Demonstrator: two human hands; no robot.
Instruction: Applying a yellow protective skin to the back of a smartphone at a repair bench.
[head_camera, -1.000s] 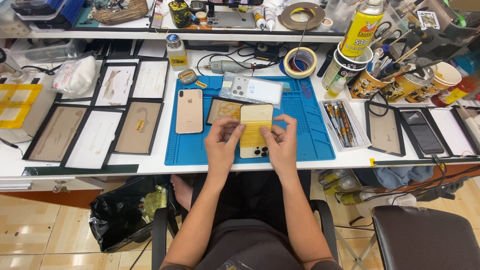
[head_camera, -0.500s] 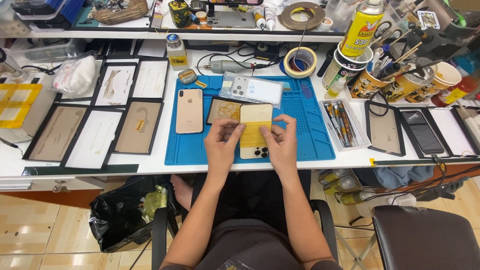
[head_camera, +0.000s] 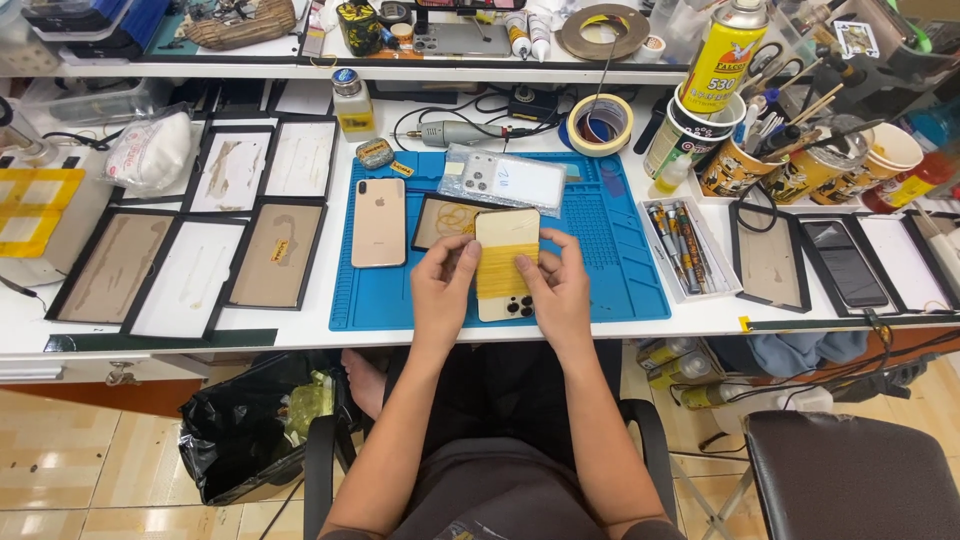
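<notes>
Paper cups (head_camera: 735, 165) full of tools (head_camera: 790, 125)

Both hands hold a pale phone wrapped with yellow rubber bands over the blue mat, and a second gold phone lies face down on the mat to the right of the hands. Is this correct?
Not fully. The head view shows the gold phone lying face down on the blue mat to the left of the hands, not to the right. The rest stands: the left hand and right hand hold the pale phone wrapped with yellow rubber bands over the mat.
</notes>
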